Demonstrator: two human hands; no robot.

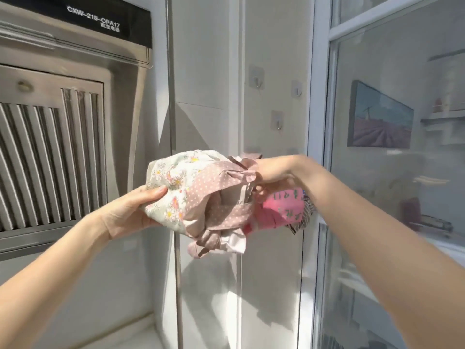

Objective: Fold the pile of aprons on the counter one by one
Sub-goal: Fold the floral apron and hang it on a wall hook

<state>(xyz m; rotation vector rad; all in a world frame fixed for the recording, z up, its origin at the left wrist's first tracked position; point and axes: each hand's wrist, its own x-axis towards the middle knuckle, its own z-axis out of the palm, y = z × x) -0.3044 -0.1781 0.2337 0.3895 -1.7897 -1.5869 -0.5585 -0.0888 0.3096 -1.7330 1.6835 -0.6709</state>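
1. Floral and pink-dotted aprons (201, 195), bunched with a pink one (279, 207), are held up in the air before the wall (206, 71).
2. Left hand (133, 210) grips the floral side; right hand (274, 175) clutches the ruffled top.
3. Hood (50, 122) at left, hooks (256, 78) behind.

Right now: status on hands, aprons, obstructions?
Left hand grips the bunched floral cotton apron. Right hand grips its pink polka-dot trim, pink cloth beneath. Bundle held in the air, unfolded. Nothing blocking.
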